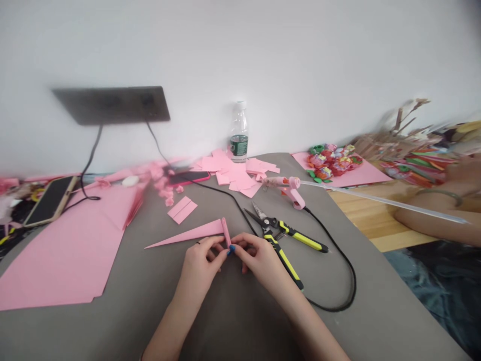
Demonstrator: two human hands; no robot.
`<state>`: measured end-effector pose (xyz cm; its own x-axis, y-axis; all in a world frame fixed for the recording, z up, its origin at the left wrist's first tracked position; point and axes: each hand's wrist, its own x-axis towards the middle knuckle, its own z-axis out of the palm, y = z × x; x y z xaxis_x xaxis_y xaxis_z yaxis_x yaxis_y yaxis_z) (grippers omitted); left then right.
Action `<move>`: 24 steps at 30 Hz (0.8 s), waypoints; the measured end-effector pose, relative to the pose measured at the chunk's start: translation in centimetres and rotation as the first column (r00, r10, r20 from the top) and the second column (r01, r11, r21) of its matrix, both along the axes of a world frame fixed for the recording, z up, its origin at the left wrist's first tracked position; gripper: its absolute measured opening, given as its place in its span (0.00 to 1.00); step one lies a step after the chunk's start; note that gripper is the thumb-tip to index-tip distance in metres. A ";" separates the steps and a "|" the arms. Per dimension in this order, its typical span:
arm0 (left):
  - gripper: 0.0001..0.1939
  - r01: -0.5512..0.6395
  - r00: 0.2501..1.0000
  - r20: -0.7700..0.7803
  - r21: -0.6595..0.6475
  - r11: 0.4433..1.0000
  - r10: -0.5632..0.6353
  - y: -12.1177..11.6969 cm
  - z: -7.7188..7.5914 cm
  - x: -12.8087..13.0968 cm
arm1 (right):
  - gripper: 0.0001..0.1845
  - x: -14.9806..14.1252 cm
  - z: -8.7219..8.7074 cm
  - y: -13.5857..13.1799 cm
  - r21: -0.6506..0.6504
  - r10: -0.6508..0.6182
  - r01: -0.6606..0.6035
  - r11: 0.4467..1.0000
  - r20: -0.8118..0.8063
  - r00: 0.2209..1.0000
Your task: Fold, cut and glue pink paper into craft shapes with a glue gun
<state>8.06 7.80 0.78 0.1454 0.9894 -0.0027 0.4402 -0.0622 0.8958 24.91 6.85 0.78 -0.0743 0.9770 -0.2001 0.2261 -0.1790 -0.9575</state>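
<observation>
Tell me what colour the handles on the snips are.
The handles are yellow and black, clearest in the head view.

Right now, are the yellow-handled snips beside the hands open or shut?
Open: the yellow-and-black snips lie with their two handles splayed wide apart and their blade tips separated.

Left hand (198, 266) and right hand (257, 261) meet; both pinch.
</observation>
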 end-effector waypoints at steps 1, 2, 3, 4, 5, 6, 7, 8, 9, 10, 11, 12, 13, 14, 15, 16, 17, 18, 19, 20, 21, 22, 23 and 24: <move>0.16 -0.003 1.000 -0.002 -0.007 1.000 0.003 0.0 0.0 0.1 | 0.12 0.0 0.0 0.0 0.006 0.002 -0.002 1.000 0.000 1.000; 0.16 -0.006 1.000 -0.006 -0.011 1.000 0.006 0.0 0.0 0.1 | 0.12 0.0 0.0 0.0 0.013 0.002 -0.002 1.000 0.000 1.000; 0.16 -0.008 1.000 -0.012 -0.012 1.000 0.008 0.0 0.1 0.1 | 0.12 0.0 -0.1 0.0 0.018 0.003 -0.003 1.000 0.000 1.000; 0.17 -0.011 1.000 -0.018 -0.010 1.000 0.011 0.0 0.2 0.2 | 0.12 0.0 -0.1 0.0 0.023 0.005 -0.005 1.000 0.001 1.000; 0.17 -0.013 1.000 -0.023 -0.009 1.000 0.013 0.0 0.2 0.2 | 0.12 0.0 -0.1 0.0 0.028 0.006 -0.006 1.000 0.003 1.000; 0.17 -0.014 0.999 -0.032 -0.001 1.000 0.014 0.0 0.3 0.3 | 0.12 0.0 -0.1 0.0 0.032 0.006 -0.006 0.999 0.005 1.000; 0.17 -0.015 0.999 -0.044 0.012 1.000 0.015 0.0 0.3 0.3 | 0.12 0.0 -0.1 0.0 0.034 0.006 -0.006 0.999 0.009 1.000; 0.17 -0.015 0.998 -0.057 0.026 1.000 0.016 -0.1 0.3 0.4 | 0.12 -0.1 0.0 -0.1 0.035 0.005 -0.006 0.999 0.014 1.000; 0.17 -0.015 0.997 -0.075 0.047 0.999 0.019 -0.1 0.3 0.4 | 0.12 -0.2 0.1 -0.2 0.035 0.004 -0.005 0.999 0.024 1.000; 0.16 -0.017 0.995 -0.096 0.075 0.997 0.024 -0.1 0.3 0.5 | 0.11 -0.3 0.3 -0.3 0.036 -0.001 -0.001 0.999 0.045 0.999; 0.16 -0.020 0.993 -0.117 0.104 0.994 0.033 -0.2 0.2 0.6 | 0.11 -0.4 0.5 -0.3 0.042 -0.008 0.005 0.999 0.079 0.997; 0.16 -0.024 0.990 -0.134 0.130 0.991 0.042 -0.2 0.2 0.6 | 0.10 -0.7 0.7 -0.4 0.055 -0.018 0.011 0.998 0.125 0.992; 0.15 -0.028 0.988 -0.146 0.151 0.988 0.050 -0.3 0.1 0.7 | 0.08 -0.9 0.8 -0.4 0.077 -0.032 0.018 0.997 0.179 0.983; 0.14 -0.031 0.986 -0.156 0.168 0.985 0.058 -0.4 0.0 0.7 | 0.07 -1.1 1.0 -0.4 0.105 -0.046 0.022 0.994 0.237 0.970; 0.14 -0.031 0.985 -0.162 0.182 0.983 0.062 -0.5 -0.1 0.8 | 0.06 -1.4 1.1 -0.4 0.135 -0.059 0.020 0.991 0.291 0.955; 0.13 -0.030 0.985 -0.163 0.193 0.981 0.062 -0.6 -0.2 0.8 | 0.05 -1.6 1.1 -0.3 0.158 -0.066 0.013 0.987 0.337 0.939; 0.12 -0.026 0.985 -0.164 0.210 0.977 0.061 -0.7 -0.3 0.8 | 0.05 -1.7 1.2 -0.3 0.173 -0.069 0.004 0.985 0.372 0.926; 0.12 -0.022 0.985 -0.164 0.232 0.972 0.061 -0.8 -0.3 0.8 | 0.04 -1.8 1.2 -0.2 0.179 -0.067 -0.006 0.984 0.398 0.915; 0.11 -0.016 0.984 -0.165 0.256 0.966 0.060 -0.9 -0.3 0.8 | 0.05 -1.9 1.3 -0.2 0.181 -0.061 -0.017 0.983 0.415 0.908; 0.11 -0.012 0.984 -0.167 0.284 0.959 0.061 -1.0 -0.3 0.8 | 0.05 -1.9 1.4 -0.2 0.178 -0.053 -0.026 0.984 0.423 0.905; 0.10 -0.012 0.983 -0.167 0.319 0.948 0.069 -1.1 -0.3 0.8 | 0.06 -1.9 1.5 -0.2 0.175 -0.043 -0.034 0.984 0.419 0.907; 0.10 -0.018 0.982 -0.169 0.356 0.934 0.083 -1.2 -0.3 0.8 | 0.06 -1.8 1.6 -0.3 0.171 -0.031 -0.042 0.984 0.406 0.913; 0.10 -0.024 0.980 -0.172 0.394 0.919 0.100 -1.3 -0.2 0.9 | 0.06 -1.8 1.8 -0.4 0.166 -0.017 -0.051 0.985 0.385 0.923; 0.10 -0.031 0.977 -0.176 0.430 0.902 0.117 -1.4 -0.2 1.0 | 0.06 -1.8 2.0 -0.5 0.160 -0.003 -0.058 0.985 0.361 0.933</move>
